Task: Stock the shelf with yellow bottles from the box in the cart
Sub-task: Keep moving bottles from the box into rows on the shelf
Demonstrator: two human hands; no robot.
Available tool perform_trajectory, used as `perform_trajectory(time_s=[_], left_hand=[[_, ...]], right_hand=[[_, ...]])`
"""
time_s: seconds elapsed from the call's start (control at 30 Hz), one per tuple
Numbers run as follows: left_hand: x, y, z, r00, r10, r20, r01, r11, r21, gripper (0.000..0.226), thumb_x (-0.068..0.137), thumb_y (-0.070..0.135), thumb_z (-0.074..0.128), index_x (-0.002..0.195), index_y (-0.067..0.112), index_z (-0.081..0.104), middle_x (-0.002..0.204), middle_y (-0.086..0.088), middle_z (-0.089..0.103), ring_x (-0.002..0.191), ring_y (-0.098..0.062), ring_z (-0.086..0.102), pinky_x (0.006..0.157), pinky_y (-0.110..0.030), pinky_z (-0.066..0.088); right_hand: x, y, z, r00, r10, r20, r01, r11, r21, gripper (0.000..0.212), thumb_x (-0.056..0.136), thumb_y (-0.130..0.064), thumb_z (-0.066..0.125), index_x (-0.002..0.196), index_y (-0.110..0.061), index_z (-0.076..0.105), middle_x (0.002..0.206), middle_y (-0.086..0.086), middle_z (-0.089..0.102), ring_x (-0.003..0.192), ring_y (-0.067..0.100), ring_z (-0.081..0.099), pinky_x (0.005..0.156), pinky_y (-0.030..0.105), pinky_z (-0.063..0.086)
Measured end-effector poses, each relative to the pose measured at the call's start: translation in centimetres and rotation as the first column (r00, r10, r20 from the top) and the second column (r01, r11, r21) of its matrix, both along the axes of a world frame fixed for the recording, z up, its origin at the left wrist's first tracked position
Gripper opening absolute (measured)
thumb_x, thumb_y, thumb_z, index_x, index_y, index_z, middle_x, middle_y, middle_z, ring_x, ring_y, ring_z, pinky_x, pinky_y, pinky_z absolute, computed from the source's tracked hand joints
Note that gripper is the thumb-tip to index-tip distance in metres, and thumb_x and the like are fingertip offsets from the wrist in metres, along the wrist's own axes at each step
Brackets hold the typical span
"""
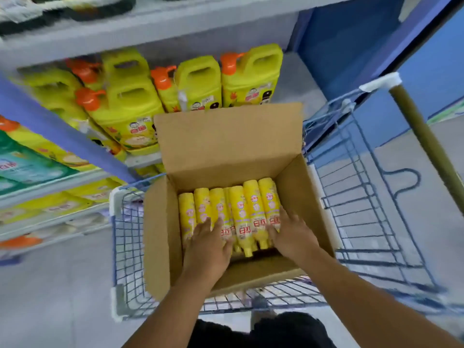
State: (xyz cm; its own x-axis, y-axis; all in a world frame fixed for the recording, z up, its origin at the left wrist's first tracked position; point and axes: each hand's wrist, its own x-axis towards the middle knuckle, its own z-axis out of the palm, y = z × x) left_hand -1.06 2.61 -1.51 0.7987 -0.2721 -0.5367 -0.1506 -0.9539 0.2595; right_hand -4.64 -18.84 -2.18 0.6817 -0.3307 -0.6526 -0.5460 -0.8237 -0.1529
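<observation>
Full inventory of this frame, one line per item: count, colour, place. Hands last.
yellow bottles: about seven, yellow with pink and red labels, lying side by side in the box
cardboard box: one, brown, flaps open, in the cart
cart: one, blue wire, in front of the shelf
handled jugs: at least six, yellow with orange caps, on the shelf behind the box
shelf: blue-edged, grey boards, left and ahead
green packs: green-white, shelf at left; count unclear
pole: one, olive, right of cart
left hand: fingers resting on the left bottles
right hand: fingers resting on the right bottles
</observation>
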Motion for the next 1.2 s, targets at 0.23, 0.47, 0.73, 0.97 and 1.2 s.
perform_trajectory(time_s=[0.23, 0.47, 0.73, 0.97, 1.2], left_hand=[[0.1, -5.7, -7.0, 0.968, 0.16, -0.193, -0.143, 0.985, 0.101, 0.07, 0.099, 0.059, 0.035, 0.156, 0.02, 0.024, 0.161, -0.006, 0.026, 0.147, -0.027, 0.026, 0.116, -0.044, 0.027], [0.0, -8.9, -12.2, 0.634, 0.575, -0.517, -0.621, 0.777, 0.103, 0.064, 0.099, 0.057, 0.042, 0.144, 0.012, 0.045, 0.144, -0.011, 0.052, 0.129, -0.033, 0.051, 0.103, -0.032, 0.041], [0.1, -9.2, -16.0, 0.12, 0.692, -0.712, -0.915, 0.355, 0.191, 0.077, 0.086, 0.067, 0.057, 0.147, 0.024, 0.038, 0.149, -0.007, 0.045, 0.131, -0.031, 0.048, 0.104, -0.043, 0.046], [-0.4, -9.1, -15.5, 0.182, 0.657, -0.732, -0.916, 0.384, 0.117, 0.047, 0.086, 0.061, 0.064, 0.12, 0.032, 0.048, 0.108, 0.003, 0.058, 0.106, -0.022, 0.057, 0.088, -0.038, 0.058], [0.1, -9.5, -12.5, 0.254, 0.591, -0.766, -0.936, 0.351, -0.04, 0.06, 0.083, 0.069, 0.059, 0.12, 0.021, 0.061, 0.105, -0.003, 0.074, 0.095, -0.024, 0.071, 0.084, -0.043, 0.061]], right_hand=[[-0.6, -3.5, -7.2, 0.981, -0.129, -0.142, 0.153, 0.973, 0.173, 0.066, 0.095, -0.064, 0.032, 0.146, -0.023, 0.037, 0.149, 0.014, 0.043, 0.133, 0.037, 0.046, 0.109, 0.05, 0.04], [1.0, -4.8, -12.2, 0.847, -0.427, -0.316, 0.519, 0.793, 0.32, 0.047, 0.104, -0.041, 0.045, 0.14, -0.012, 0.048, 0.134, 0.014, 0.056, 0.121, 0.034, 0.056, 0.105, 0.04, 0.043], [1.3, -5.5, -15.2, 0.578, -0.631, -0.518, 0.816, 0.454, 0.358, 0.056, 0.101, -0.055, 0.045, 0.146, -0.022, 0.043, 0.146, 0.007, 0.05, 0.128, 0.029, 0.049, 0.109, 0.047, 0.041], [0.9, -5.6, -14.2, 0.634, -0.617, -0.465, 0.772, 0.475, 0.422, 0.053, 0.09, -0.061, 0.06, 0.129, -0.026, 0.049, 0.113, -0.003, 0.063, 0.097, 0.019, 0.062, 0.084, 0.04, 0.058], [1.2, -3.9, -10.1, 0.556, -0.675, -0.485, 0.803, 0.285, 0.524, 0.052, 0.089, -0.054, 0.067, 0.12, -0.013, 0.06, 0.105, 0.01, 0.075, 0.089, 0.027, 0.075, 0.071, 0.039, 0.063]])
